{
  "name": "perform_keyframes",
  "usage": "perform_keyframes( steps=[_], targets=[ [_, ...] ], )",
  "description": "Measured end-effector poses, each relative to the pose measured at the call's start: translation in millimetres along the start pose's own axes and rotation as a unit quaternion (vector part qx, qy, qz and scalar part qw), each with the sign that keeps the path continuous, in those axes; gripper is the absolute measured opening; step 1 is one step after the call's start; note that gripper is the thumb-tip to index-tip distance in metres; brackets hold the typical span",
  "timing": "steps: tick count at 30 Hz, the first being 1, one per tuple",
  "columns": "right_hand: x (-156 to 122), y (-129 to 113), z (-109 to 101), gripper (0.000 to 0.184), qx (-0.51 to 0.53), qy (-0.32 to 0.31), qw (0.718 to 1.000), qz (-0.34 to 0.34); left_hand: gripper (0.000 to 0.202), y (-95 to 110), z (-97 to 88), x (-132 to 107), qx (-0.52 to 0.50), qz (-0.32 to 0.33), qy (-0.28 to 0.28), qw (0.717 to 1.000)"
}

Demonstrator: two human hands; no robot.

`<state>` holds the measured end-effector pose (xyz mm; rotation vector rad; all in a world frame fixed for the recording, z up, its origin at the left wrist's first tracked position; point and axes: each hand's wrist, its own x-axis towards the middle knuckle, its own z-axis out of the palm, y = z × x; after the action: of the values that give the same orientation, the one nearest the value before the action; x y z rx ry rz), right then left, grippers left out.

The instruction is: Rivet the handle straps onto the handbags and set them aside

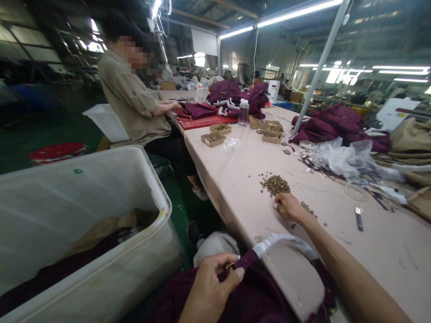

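Note:
My left hand (210, 280) is closed in a pinch on a maroon garment (249, 296) that lies over my lap and the table edge. Its white drawstring cord (286, 241) loops across the table in front of me. My right hand (288, 207) reaches forward onto the pink table (336, 215), fingers curled beside a pile of small brass metal pieces (275, 184). What those fingers hold is hidden.
A large white plastic bin (84, 224) with fabric inside stands at my left. A seated co-worker (134, 98) works further along the table, near small cardboard boxes (213, 138), a water bottle (243, 112) and maroon garment heaps (336, 121). Crumpled plastic bags (343, 157) lie at right.

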<state>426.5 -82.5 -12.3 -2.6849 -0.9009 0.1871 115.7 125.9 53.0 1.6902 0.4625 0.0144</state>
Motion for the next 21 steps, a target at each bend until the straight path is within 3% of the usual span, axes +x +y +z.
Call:
perform_keyframes(
  steps=[11,17,21],
  targets=[
    [-4.9,9.2,8.2,0.024,0.015,0.011,1.000,-0.008,0.029,9.7,4.0,-6.5,0.014,0.022,-0.032,0.999],
    [-4.9,10.6,7.3,0.005,0.051,0.026,0.998,-0.015,0.035,8.9,8.2,-13.3,-0.002,-0.004,0.019,1.000],
    [-7.1,22.3,-1.7,0.011,0.075,0.039,0.996,-0.017,0.036,10.0,8.7,-14.5,-0.001,-0.003,0.022,1.000]
  ],
)
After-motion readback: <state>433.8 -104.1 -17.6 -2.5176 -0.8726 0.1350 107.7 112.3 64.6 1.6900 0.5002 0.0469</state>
